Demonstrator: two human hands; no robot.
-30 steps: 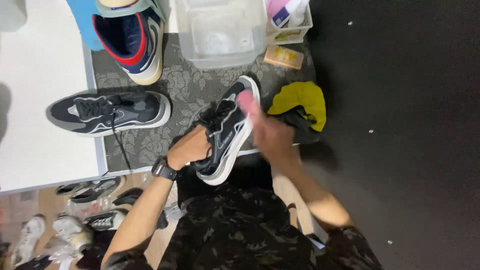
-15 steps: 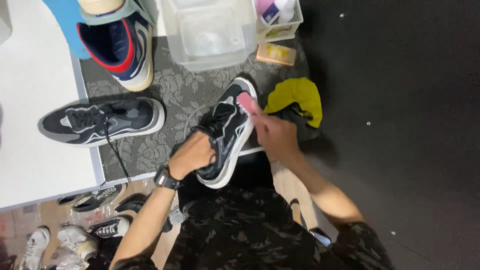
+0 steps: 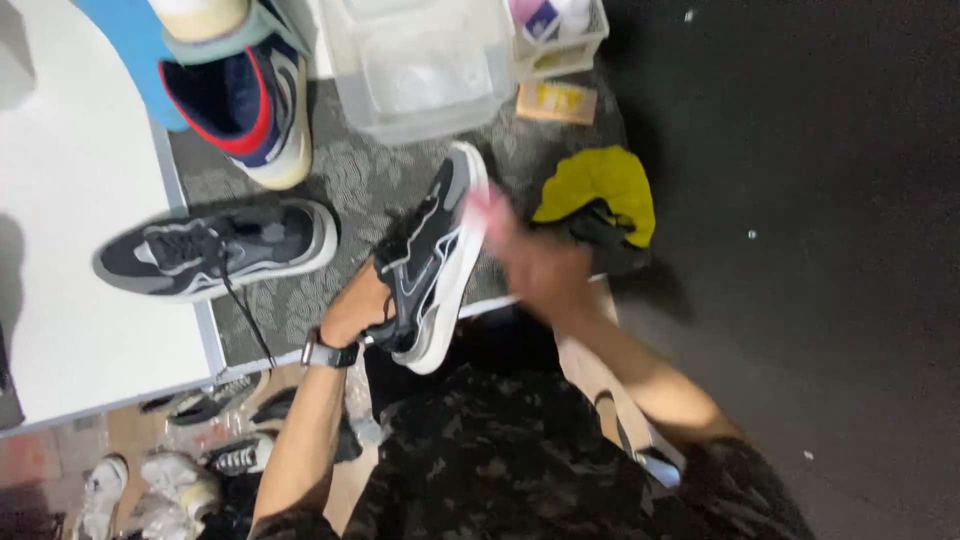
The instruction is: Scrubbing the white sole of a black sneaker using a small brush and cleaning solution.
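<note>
**Spotter:** What have you got?

**Me:** The left hand point(image 3: 352, 312) is wrapped tight round the heel end of the black-and-grey sneaker point(image 3: 432, 262), tilted above the grey patterned mat point(image 3: 350, 180). The right hand point(image 3: 540, 268) is blurred at the sole's edge, at about three o'clock from the shoe, pinching something small and pink point(image 3: 483, 203).

**Spotter:** Fingers on the right?

**Me:** Closed narrow on that pink bit, I'd judge; the blur hides detail.

**Spotter:** Advice?

**Me:** Brace the shoe firmly with the left, work the white sole in short strokes. The matching sneaker point(image 3: 215, 248) lies at nine o'clock, and a yellow cloth point(image 3: 600, 185) at two.
</note>
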